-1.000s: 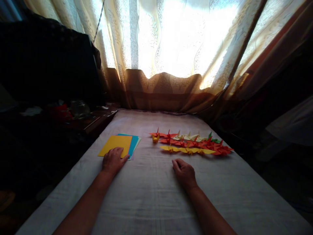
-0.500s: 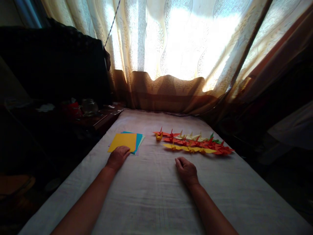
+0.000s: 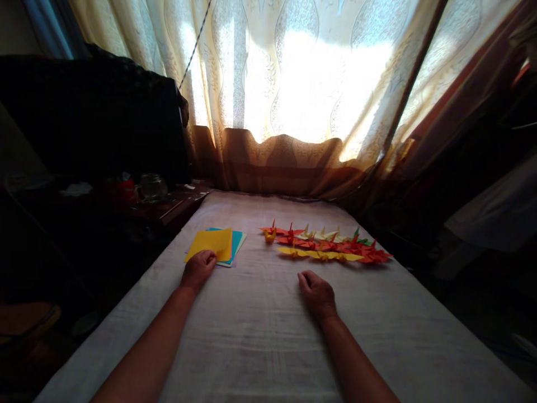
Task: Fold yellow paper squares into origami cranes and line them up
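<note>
My left hand [image 3: 198, 267] lies at the near edge of a small stack of square paper sheets, fingers curled on the top yellow sheet [image 3: 212, 243], whose near side looks slightly raised. A blue sheet [image 3: 237, 242] shows beneath it. My right hand [image 3: 315, 291] rests on the grey cloth-covered table [image 3: 260, 330] with fingers loosely curled and nothing in them. Just beyond the right hand lie rows of several folded paper cranes [image 3: 327, 247] in red, orange, yellow, cream and green.
A lace curtain [image 3: 302, 84] hangs over a bright window behind the table. To the left stand a dark cabinet [image 3: 92, 123] and a low side table holding a glass jar [image 3: 151, 186] and a red item. Dark furniture fills the right side.
My left hand has closed its fingers on the yellow sheet's near edge and the sheet has shifted slightly. The right hand has stayed put. The view has tilted a little.
</note>
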Action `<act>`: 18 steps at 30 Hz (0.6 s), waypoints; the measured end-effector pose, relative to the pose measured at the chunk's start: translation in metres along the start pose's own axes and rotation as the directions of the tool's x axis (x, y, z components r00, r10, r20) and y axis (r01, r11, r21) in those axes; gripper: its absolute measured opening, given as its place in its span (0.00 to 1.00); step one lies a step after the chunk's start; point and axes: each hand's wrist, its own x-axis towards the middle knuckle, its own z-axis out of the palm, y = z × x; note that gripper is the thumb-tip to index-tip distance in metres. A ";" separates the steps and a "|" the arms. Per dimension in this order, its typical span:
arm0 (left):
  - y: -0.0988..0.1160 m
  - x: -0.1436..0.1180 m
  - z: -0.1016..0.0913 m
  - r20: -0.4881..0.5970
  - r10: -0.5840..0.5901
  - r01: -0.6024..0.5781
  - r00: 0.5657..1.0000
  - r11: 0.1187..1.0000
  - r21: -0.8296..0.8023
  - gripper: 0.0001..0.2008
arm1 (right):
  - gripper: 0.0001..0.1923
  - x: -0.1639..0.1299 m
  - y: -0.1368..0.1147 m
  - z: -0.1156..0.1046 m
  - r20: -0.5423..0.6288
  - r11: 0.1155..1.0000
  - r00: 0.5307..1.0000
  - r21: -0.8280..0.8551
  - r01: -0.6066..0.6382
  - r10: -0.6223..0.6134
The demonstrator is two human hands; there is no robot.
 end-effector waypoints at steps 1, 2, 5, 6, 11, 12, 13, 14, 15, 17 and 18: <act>0.001 0.000 -0.001 -0.020 -0.003 0.002 1.000 1.000 -0.024 0.06 | 0.22 0.000 0.000 0.000 -0.002 1.000 1.000 0.003 0.000 0.000; 0.002 0.000 -0.003 -0.044 -0.004 0.002 0.999 0.999 -0.049 0.05 | 0.22 0.000 -0.001 -0.001 -0.004 1.000 1.000 0.008 0.000 0.000; 0.011 -0.003 -0.006 -0.134 -0.014 -0.005 0.991 0.990 -0.138 0.04 | 0.21 -0.002 -0.001 -0.001 -0.007 1.000 1.000 0.024 0.000 0.000; 0.017 -0.005 -0.007 -0.161 -0.019 -0.009 0.987 0.985 -0.172 0.04 | 0.21 -0.002 -0.001 -0.001 -0.007 1.000 1.000 0.031 0.000 0.000; 0.063 -0.015 -0.004 -0.164 -0.020 -0.048 0.986 0.914 -0.402 0.10 | 0.21 -0.004 -0.003 0.002 -0.059 0.996 0.998 0.081 0.021 -0.017; 0.074 -0.017 -0.002 -0.149 -0.024 -0.047 0.989 0.891 -0.452 0.11 | 0.23 -0.004 -0.004 0.003 -0.109 0.992 0.994 0.119 0.037 -0.024; 0.084 -0.017 -0.001 -0.131 -0.034 -0.037 0.991 0.864 -0.501 0.13 | 0.26 -0.004 -0.005 0.004 -0.163 0.985 0.986 0.163 0.052 -0.025; 0.094 -0.018 0.001 -0.110 -0.047 -0.021 0.993 0.835 -0.549 0.14 | 0.29 -0.005 -0.006 0.005 -0.196 0.976 0.980 0.211 0.059 -0.016; 0.102 -0.017 0.002 -0.087 -0.064 0.000 0.994 0.805 -0.594 0.15 | 0.33 -0.005 -0.008 0.006 -0.209 0.962 0.978 0.265 0.060 -0.003; 0.114 -0.016 0.005 -0.033 -0.104 0.056 0.994 0.746 -0.663 0.17 | 0.37 -0.007 -0.010 0.008 -0.191 0.927 0.981 0.371 0.048 0.026; 0.117 -0.015 0.006 -0.005 -0.126 0.089 0.992 0.722 -0.686 0.19 | 0.37 -0.008 -0.012 0.009 -0.172 0.907 0.984 0.420 0.039 0.037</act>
